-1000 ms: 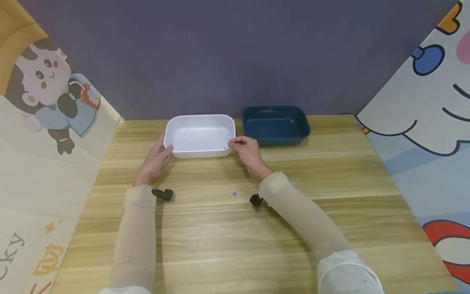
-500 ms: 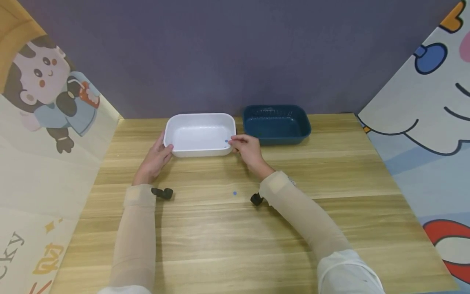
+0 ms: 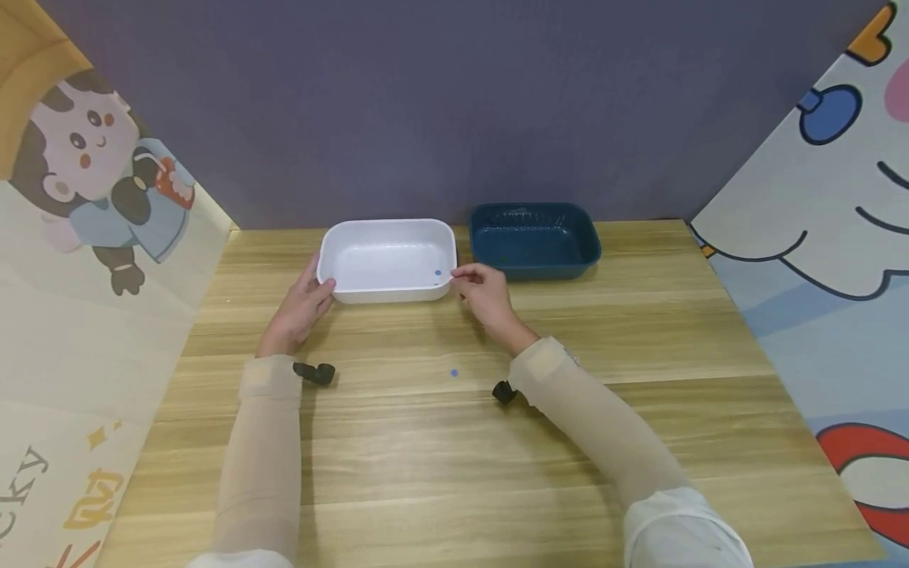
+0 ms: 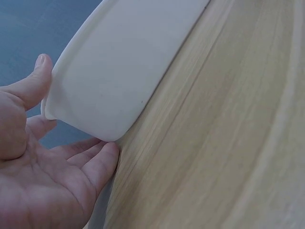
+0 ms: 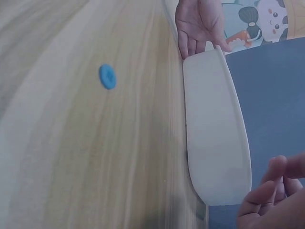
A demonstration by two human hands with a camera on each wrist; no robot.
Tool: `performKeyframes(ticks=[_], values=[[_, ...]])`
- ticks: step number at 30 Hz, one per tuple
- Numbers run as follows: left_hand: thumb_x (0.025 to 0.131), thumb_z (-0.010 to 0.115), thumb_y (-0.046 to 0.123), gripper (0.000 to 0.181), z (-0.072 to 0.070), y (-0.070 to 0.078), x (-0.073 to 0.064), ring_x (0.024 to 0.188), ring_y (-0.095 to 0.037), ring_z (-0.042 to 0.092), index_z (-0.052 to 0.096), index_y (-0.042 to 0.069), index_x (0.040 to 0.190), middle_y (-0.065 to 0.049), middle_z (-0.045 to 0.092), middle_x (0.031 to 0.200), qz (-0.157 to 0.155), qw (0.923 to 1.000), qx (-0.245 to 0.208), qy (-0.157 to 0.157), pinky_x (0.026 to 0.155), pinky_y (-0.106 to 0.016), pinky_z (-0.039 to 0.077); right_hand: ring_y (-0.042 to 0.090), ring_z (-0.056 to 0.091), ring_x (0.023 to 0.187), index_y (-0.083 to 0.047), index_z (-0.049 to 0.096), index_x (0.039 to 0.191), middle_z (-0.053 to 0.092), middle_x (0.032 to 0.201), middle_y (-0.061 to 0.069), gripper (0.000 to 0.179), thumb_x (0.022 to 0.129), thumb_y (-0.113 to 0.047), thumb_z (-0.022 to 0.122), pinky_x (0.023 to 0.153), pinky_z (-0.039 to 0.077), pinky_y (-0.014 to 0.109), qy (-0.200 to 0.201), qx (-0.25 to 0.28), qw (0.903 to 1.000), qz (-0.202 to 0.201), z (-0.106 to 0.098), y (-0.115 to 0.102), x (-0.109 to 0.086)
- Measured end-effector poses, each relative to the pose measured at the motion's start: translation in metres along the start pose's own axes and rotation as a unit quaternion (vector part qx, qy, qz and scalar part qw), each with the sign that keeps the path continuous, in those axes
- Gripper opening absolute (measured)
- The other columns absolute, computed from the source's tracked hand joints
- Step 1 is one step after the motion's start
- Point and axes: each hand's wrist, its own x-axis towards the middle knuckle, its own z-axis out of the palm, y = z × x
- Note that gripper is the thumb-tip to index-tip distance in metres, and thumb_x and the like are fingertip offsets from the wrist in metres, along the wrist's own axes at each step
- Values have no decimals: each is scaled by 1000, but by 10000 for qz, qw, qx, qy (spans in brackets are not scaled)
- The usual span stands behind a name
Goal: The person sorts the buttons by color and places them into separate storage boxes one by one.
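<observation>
My left hand [image 3: 297, 313] holds the left end of a white rectangular plastic tray [image 3: 387, 297]; its thumb is at the rim and the fingers lie against the outside, as the left wrist view [image 4: 57, 176] shows. Inside, near the tray's right front corner, lie a blue button [image 3: 437, 273] and a small dark piece [image 3: 436, 284]. Just off that corner is my right hand [image 3: 485, 296], its fingers loosely bent, with nothing seen between the fingertips in the right wrist view. Another blue button [image 5: 107, 76] lies on the tabletop in front of the tray.
A dark blue rectangular tray [image 3: 543, 273] stands right of the white one, with a faint green speck inside. Behind both rises a grey-blue wall [image 3: 440, 110]. Cartoon-printed panels flank the wooden table [image 3: 398, 457]. Black wrist cameras hang at both cuffs.
A blue button now lies in the white tray's right front corner, let go by my right hand. That hand has since drawn slightly right. The left hand stays in place.
</observation>
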Motion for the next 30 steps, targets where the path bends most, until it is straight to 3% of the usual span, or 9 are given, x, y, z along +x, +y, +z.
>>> performKeyframes(ticks=[3,6,9,14,20,30], values=[[107,51,25,73,-1,-4,2,152,-32,17,4,40,161,-16,0,168,46,10000,57,38,116,-36,29,29,60,72,11,69,107,65,103,35,18,92,0,69,70,51,49,-50,-136,9999,-68,-2,-1,-4],[107,50,25,73,-1,-4,2,151,-32,18,3,40,161,-18,1,167,48,10000,59,47,117,-36,29,37,62,77,9,70,105,65,105,35,16,92,0,69,73,52,52,-172,-168,9997,-92,-5,-3,-8],[107,49,22,73,1,-2,1,152,-31,18,4,39,162,-16,1,168,15,10000,16,66,117,-37,29,39,62,81,9,71,104,68,100,28,15,92,0,69,71,54,41,-423,-469,9979,-150,-7,-4,-13],[108,47,16,74,4,8,-7,152,-32,13,0,33,162,-13,-4,168,-84,9999,-105,5,118,-39,25,24,62,76,7,72,100,70,91,12,12,92,0,69,62,49,23,-866,-1255,9876,-385,-9,-6,-20],[108,47,16,75,9,21,-16,152,-32,11,-2,29,163,-12,-6,168,-147,9998,-73,-80,118,-40,23,15,58,73,4,73,98,71,89,10,10,90,-1,71,61,48,22,-896,-1612,9819,-439,-10,-1,-22],[108,47,17,75,8,20,-15,152,-32,12,-2,30,163,-13,-5,168,-136,9999,-78,-61,118,-40,24,16,58,73,4,73,99,70,88,9,12,89,-2,70,62,48,22,-1228,-1835,9745,-395,-13,2,-24]])
